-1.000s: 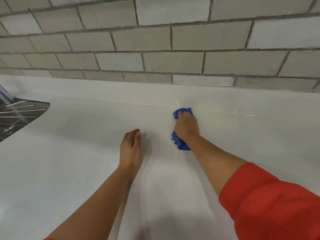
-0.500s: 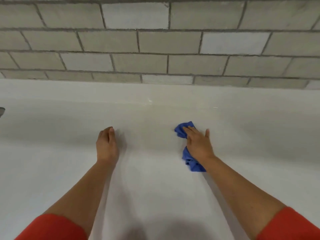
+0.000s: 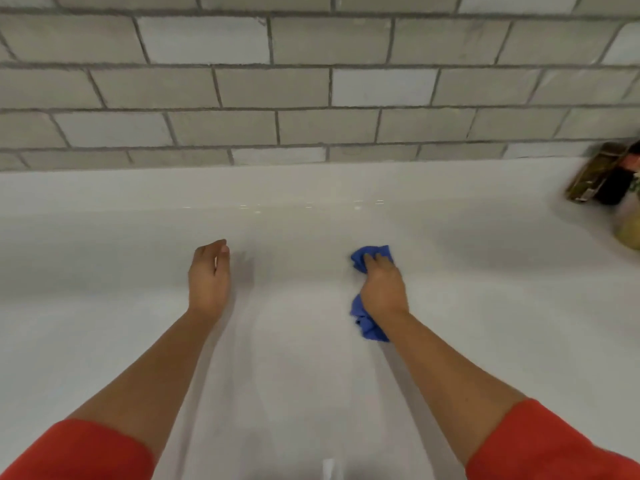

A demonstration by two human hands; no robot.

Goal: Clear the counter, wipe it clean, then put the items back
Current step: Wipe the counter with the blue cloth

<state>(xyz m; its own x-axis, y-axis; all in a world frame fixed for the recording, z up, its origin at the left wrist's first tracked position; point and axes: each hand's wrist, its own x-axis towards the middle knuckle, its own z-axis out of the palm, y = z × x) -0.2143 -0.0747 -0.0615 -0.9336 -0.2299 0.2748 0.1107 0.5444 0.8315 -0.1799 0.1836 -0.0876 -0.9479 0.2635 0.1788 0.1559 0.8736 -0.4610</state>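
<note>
cloth (image 3: 367, 323), blue and bunched, lies on the white counter (image 3: 311, 393), a little toward 3 o'clock from the middle of the view. right hand (image 3: 382, 289) sits on top of it, palm down, fingers curled over the fabric and gripping it against the surface. one crumpled end of the cloth pokes out past the fingertips at 12 o'clock, and the other end sticks out beside the wrist at 6 o'clock.

left hand (image 3: 209, 282) is at 9 o'clock from the cloth, well apart from it. it holds nothing. its fingers are loosely bent and the thumb side is turned up, and a soft shadow falls on the counter at its 3 o'clock. whether its edge touches the counter cannot be told.

both forearms are bare and come in from 6 o'clock, each ending in a red sleeve, the left sleeve (image 3: 79, 452) at 7 o'clock of the view and the right sleeve (image 3: 554, 445) at 5 o'clock.

at 2 o'clock from the cloth, by the frame edge and close to the wall, stand a few dark containers (image 3: 602, 178), blurred, with a pale yellowish object (image 3: 630, 233) just beside them at their 5 o'clock. what they are cannot be made out.

grey tiled wall (image 3: 277, 88) with dark grout runs along the counter's far edge at 12 o'clock. faint bright glints show on the counter near that edge.
</note>
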